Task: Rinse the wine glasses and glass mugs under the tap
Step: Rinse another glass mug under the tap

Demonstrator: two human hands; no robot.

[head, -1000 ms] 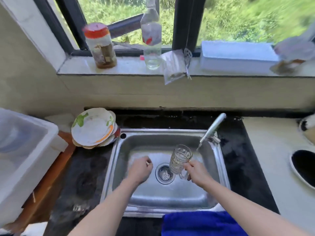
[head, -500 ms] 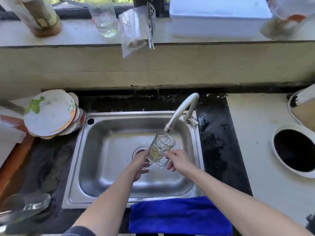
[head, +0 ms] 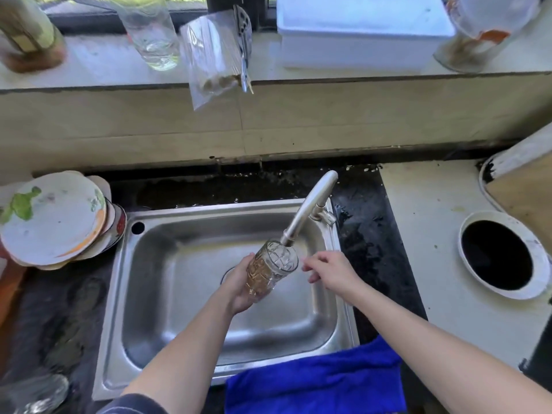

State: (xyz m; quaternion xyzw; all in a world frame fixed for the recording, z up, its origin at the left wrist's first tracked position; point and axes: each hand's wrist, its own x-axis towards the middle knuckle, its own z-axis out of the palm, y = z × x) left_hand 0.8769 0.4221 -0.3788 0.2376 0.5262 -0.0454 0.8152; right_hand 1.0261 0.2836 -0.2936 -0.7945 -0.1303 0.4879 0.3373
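One blue microfibre cloth point(head: 316, 380) hangs over the front rim of the stainless steel sink point(head: 119, 294). Above the basin, the L hand point(head: 242, 286) now wraps the patterned clear glass mug point(head: 270, 271) by its body – 0.5 s ago the R hand point(head: 328, 271) had it by the handle. R hand has let go, fingers loosely spread, just beside the rim. Mug is tilted, mouth touching the curved metal tap point(head: 310, 204) spout. One stack of floral plates point(head: 53, 219) sits far left – count unclear.

- Your left hand point(head: 242, 283) holds the glass mug point(head: 270, 271) tilted, mouth at the tap point(head: 307, 209) spout, over the sink point(head: 179, 294).
- Your right hand point(head: 330, 271) is open, just beside the mug, not touching.
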